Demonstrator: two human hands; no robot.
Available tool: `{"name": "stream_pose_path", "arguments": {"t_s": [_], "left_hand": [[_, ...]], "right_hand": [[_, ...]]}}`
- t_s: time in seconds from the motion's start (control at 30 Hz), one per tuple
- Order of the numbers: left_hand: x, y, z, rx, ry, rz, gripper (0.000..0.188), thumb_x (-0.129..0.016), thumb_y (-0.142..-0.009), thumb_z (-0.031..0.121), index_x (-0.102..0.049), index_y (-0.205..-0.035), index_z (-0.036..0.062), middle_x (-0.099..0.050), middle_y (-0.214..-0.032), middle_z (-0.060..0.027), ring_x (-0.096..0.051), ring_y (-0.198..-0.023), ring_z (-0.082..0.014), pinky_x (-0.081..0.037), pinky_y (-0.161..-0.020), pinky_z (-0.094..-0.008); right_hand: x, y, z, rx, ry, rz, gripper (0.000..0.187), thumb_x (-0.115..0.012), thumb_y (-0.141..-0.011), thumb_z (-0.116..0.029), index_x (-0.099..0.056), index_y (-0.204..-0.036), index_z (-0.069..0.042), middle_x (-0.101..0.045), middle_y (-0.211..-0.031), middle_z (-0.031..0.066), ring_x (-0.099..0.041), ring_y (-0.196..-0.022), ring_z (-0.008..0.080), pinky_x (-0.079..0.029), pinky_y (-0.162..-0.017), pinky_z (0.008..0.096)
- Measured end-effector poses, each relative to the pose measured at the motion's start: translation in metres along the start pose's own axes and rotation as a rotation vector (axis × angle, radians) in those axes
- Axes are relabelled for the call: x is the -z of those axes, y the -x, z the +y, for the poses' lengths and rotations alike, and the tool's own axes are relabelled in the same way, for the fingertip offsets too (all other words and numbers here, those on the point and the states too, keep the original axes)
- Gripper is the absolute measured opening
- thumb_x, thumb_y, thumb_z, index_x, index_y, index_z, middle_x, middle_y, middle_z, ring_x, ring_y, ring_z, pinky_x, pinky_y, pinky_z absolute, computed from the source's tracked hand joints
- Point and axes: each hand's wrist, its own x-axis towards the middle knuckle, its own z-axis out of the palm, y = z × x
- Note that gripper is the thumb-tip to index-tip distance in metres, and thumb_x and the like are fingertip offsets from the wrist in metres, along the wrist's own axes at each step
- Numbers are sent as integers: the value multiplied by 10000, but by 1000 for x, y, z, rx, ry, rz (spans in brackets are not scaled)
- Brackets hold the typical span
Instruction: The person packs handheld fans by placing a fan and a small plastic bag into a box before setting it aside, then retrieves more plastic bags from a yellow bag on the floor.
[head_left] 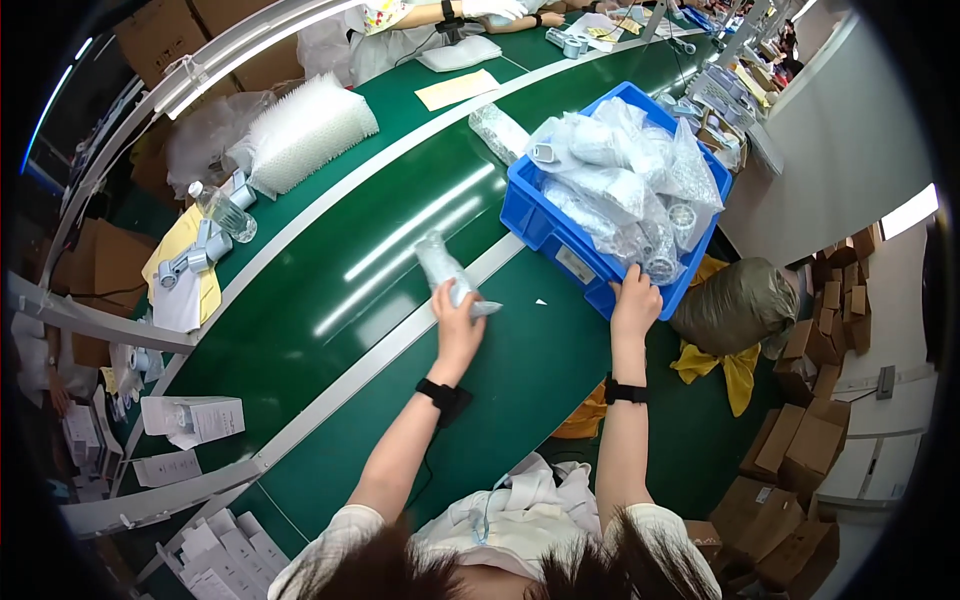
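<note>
Cloudy wrap hides what lies inside the slim packet (438,260) under the left hand (457,325). Heaped packages (600,185) cover the floor of the blue bin (545,222); whether the right hand (635,298) grips its rim is unclear. The upper edge crops a co-worker (395,18). At upper right, distant clutter (720,88) is too small to identify.

And there at upper left, a bulky white bundle (312,138), with a clear bottle (228,213) tilted just below it, right by some grey parts (207,252) on yellow paper (210,292)! Farther up, a yellow sheet (456,90) lies near a white pouch (460,54). Swing right: a dark sack (745,305) bulges above yellow cloth (738,385), brown cartons (815,445) heap up beyond, and down at lower left sits a white box (210,420).
</note>
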Motion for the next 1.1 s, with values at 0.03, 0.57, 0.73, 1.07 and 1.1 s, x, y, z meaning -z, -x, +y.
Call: {"name": "stream_pose_path", "arguments": {"t_s": [0.03, 0.57, 0.73, 1.07, 1.1], "left_hand": [[-13, 7, 13, -85, 5, -30, 369, -685, -604, 36, -572, -944, 128, -325, -1269, -203, -299, -1168, -425, -303, -964, -473], [-17, -173, -51, -213, -251, 62, 632, -500, -600, -85, -408, -1205, 74, -332, -1301, -159, -341, -1172, -371, -347, -956, -404], [-74, -231, -35, -408, -526, -176, 699, -518, -640, -91, -382, -1275, 167, -229, -1401, -85, -248, -1258, -360, -349, -889, -570], [-91, -289, -105, -554, -451, -457, 457, -567, -667, 11, -505, -1113, 88, -486, -1181, -145, -376, -1158, -359, -391, -895, -468], [-93, -261, -78, -592, -495, -482, 474, -561, -652, -6, -490, -1114, 76, -482, -1159, -153, -396, -1119, -365, -403, -877, -435]], "right_hand": [[-2, -3, -3, -26, -6, -15, 351, -716, -643, -236, -511, -869, -62, -573, -797, 96, -568, -741, 279, -444, -630, 372], [-29, 202, -74, 442, -625, -225, 444, -602, -767, -282, -502, -1166, -116, -405, -1268, 125, -309, -1229, 324, -234, -986, 543], [-40, 196, -55, 376, -559, -276, 439, -568, -795, -326, -501, -1182, -130, -388, -1305, 90, -303, -1242, 302, -238, -986, 535], [-31, 190, -61, 384, -687, -316, 425, -543, -808, -310, -502, -1175, -101, -380, -1306, 94, -281, -1254, 303, -238, -999, 521], [-35, 192, -52, 360, -682, -319, 422, -544, -805, -297, -504, -1172, -93, -376, -1309, 95, -277, -1256, 306, -236, -1000, 521]]}}
